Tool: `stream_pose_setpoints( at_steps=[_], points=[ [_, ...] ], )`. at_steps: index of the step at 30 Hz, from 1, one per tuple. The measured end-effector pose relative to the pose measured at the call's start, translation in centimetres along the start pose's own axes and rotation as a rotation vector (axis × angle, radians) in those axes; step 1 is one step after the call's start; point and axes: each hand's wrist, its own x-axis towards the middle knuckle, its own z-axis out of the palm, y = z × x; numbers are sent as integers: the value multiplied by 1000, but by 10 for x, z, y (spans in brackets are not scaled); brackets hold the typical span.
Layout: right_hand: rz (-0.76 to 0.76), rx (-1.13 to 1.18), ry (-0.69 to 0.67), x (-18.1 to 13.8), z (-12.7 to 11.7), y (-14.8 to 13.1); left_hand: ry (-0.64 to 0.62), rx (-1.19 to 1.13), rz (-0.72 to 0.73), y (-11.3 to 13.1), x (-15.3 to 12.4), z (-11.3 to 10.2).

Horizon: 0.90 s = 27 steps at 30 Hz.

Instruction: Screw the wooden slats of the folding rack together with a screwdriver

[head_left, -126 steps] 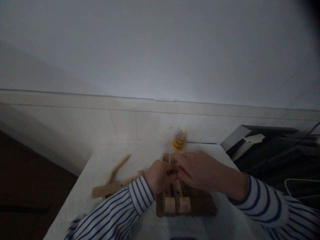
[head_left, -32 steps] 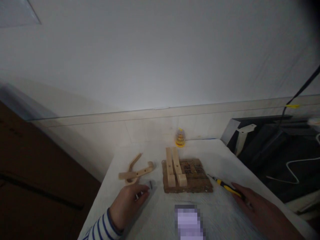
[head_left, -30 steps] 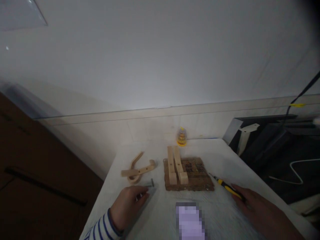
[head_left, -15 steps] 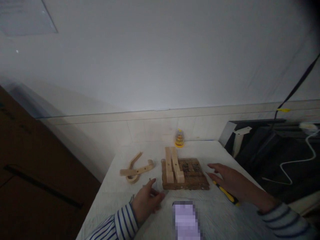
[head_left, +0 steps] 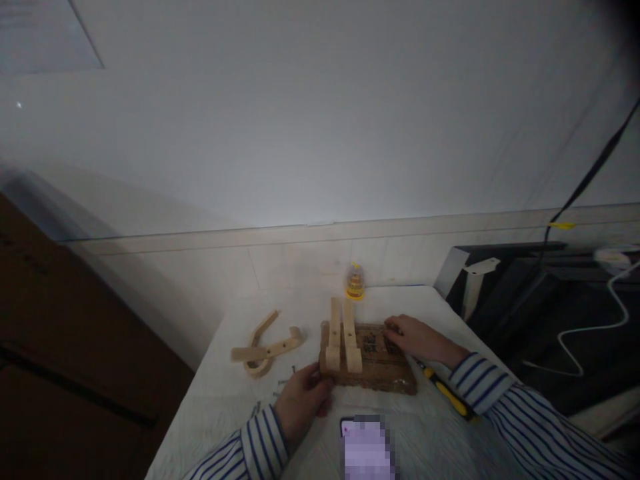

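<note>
A thick brown piece of cardboard (head_left: 387, 373) with dark print lies on the white-covered table. Two light wooden pieces (head_left: 351, 333), each with a hole and a block-like near end, rest side by side on its left part. My left hand (head_left: 303, 400) grips the cardboard's near left corner, thumb on top and fingers partly hidden. At the right edge, my right hand (head_left: 417, 339) has its fingers closed on the cardboard. A yellow-and-black screwdriver (head_left: 450, 397) lies just below my right wrist.
Two more wooden pieces (head_left: 270, 349), one curved, lie crossed on the left. Several screws (head_left: 294, 370) are scattered by my left hand. A yellow-based clear container (head_left: 355, 283) stands by the wall. A phone (head_left: 367, 447) with a blurred screen lies in front. Dark panels (head_left: 540, 313) lean at right.
My right hand has moved left from beside the screwdriver onto the cardboard's right edge. My left hand has closed on the near left corner. The cardboard has turned slightly.
</note>
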Motion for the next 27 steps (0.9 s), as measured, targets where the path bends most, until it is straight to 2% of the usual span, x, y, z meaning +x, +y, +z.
stream_pose_setpoints(
  at_steps=[3, 7, 11, 19, 22, 27],
  points=[
    [14, 16, -17, -10, -3, 2, 71, -3, -25, 10, 10, -1],
    [45, 29, 2, -33, -4, -4, 166, 124, 23, 18, 33, -7],
    [69, 38, 18, -58, 5, -14, 200, 212, 56, 21, 58, -10],
    [58, -68, 40, -79, 26, -25, 166, 256, 127, 26, 69, 4],
    [37, -73, 72, -79, 32, -28, 91, 211, 209, 29, 71, 10],
    [52, -23, 114, -82, 42, -30, 66, 279, 261, 30, 69, 13]
  ],
)
